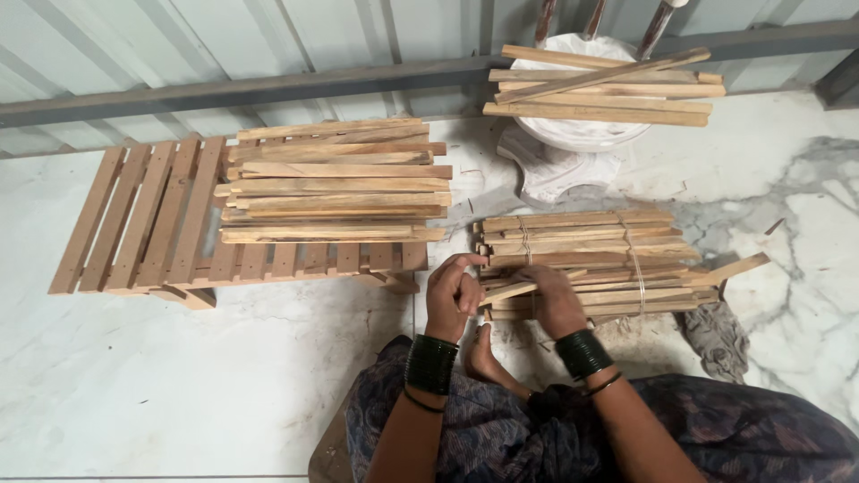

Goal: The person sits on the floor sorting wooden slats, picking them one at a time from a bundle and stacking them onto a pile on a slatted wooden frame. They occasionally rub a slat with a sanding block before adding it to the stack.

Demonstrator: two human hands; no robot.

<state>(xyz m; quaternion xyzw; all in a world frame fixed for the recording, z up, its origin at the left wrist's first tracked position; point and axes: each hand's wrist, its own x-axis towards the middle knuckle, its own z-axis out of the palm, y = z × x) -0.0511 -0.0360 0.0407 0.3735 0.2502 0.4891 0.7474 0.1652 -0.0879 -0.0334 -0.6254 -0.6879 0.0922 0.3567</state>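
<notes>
Wooden slats are lying everywhere in this view, and the one that matters is a single slat [519,288] just below the middle of the frame. Its long axis is running left to right with a slight upward tilt toward the right. The left hand [454,295] is curling its fingers [469,288] around the slat's left end, clamped on it. The right hand [553,300] is lying palm down just to the right, covering the slat's far part and pressing on the bundle [582,259] beneath; whether its fingers are closed around anything I cannot tell, since they are hidden under the hand. So the slat is reaching from the left hand rightward, under the right one, and the left hand is nearer to its free end.

The bundle is a tied stack of like slats, lying on the marble floor [787,233] with its length crosswise too, bound by two thin bands. One loose piece [734,268] is sticking out at its right edge. A grey rag [716,340] is lying lower right of it.

At left a slatted wooden bench [143,224] is carrying a loose pile [335,183] of slats. At upper right a white sack [573,134] is bearing more slats [599,85] across its top. A bare foot [483,358] is showing between the wrists, which are wearing dark green bangles [431,364].
</notes>
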